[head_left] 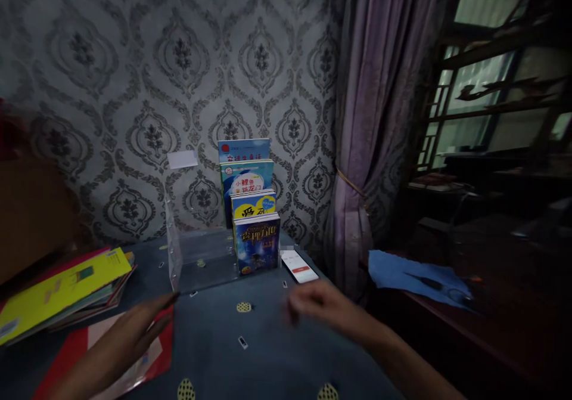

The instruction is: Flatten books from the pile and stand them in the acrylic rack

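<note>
My left hand [134, 327] lies with fingers stretched out flat, resting on a red and white book [154, 355] on the blue tablecloth [250, 352]. My right hand [319, 306] hovers just above the cloth with fingers loosely curled; it is blurred and seems to hold nothing. Ahead stands a clear acrylic book stand [192, 257] with several children's books [255, 242] upright in its right part. A phone [299, 266] with a lit screen lies just right of the stand, close to my right hand.
A stack of colourful books [62, 292] lies at the left. Patterned wallpaper [179, 78] backs the table, with a purple curtain [370, 138] on the right. A blue cloth [415, 278] rests on a dark wooden desk beyond the table's right edge.
</note>
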A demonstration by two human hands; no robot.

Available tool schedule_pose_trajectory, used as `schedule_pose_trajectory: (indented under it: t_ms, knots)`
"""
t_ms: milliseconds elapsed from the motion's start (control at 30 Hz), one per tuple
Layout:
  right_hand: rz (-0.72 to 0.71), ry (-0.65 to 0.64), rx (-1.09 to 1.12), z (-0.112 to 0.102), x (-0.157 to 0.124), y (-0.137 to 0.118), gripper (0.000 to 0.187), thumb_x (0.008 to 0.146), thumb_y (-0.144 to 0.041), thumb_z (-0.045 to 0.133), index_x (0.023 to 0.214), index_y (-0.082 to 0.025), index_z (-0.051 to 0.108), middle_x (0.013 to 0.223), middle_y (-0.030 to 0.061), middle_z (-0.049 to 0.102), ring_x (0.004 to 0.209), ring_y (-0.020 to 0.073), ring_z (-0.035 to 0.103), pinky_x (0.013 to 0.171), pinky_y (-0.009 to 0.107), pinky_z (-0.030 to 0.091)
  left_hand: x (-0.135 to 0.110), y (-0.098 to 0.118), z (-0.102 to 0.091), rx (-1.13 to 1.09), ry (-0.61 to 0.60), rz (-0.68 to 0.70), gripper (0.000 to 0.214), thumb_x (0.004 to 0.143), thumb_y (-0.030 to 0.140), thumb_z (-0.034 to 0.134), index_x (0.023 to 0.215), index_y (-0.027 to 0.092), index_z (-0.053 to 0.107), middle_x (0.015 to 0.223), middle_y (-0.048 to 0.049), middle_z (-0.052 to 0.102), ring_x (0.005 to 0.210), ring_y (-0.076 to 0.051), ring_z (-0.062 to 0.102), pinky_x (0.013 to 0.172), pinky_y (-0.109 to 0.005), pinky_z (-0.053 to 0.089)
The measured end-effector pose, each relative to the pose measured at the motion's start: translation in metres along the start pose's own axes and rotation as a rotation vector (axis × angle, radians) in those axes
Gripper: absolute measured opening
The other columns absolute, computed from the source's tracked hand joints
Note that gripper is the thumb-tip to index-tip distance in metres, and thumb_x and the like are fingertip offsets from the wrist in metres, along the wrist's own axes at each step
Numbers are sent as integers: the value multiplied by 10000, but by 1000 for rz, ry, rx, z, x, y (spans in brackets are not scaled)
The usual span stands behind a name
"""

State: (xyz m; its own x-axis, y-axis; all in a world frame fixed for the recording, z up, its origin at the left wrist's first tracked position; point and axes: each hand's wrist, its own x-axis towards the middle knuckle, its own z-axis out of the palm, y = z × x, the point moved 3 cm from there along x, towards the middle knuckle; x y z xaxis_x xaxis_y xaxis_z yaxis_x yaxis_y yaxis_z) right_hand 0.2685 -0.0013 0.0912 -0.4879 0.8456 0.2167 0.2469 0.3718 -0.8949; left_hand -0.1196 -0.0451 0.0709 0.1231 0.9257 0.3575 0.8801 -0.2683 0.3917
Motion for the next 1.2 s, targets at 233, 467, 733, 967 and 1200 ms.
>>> schedule_pose_trajectory:
  t_ms: [233,467,733,967,1200]
  knots:
    - [-318,842,59,-65,141,22,627,799,-644,552,1196,-171,664,1269,155,658,1203,313,580,1050,482,424,138,83,38,-451,198,142,571,919,433,426,1410,142,467,1452,-142,518,1343,-246,493,1146,-432,355]
    - [-293,804,59,-73,199,42,630,807,-665,531,1219,-208,667,1286,107,661,1236,317,565,1075,486,410,199,101,81,-623,423,109,566,936,341,437,1458,128,390,1502,-155,451,1400,-264,408,1175,-474,293]
    - [-340,750,55,-55,202,47,573,879,-602,463,1221,-191,668,1174,90,718,1107,307,632,983,453,480,206,112,94,-672,423,68,537,961,349,411,1454,135,413,1471,-155,489,1354,-284,460,1156,-475,324]
    - [-340,786,73,-54,200,50,544,877,-566,498,1232,-189,663,1212,90,702,1163,303,603,1031,451,448,208,111,92,-682,419,95,539,962,341,428,1450,114,405,1479,-168,474,1356,-286,453,1153,-469,323]
    - [-276,817,114,-46,182,61,579,898,-566,462,1293,-172,618,1358,116,610,1264,275,541,1097,452,384,178,100,111,-674,442,79,556,950,350,466,1453,144,351,1467,-170,455,1390,-273,398,1165,-470,300]
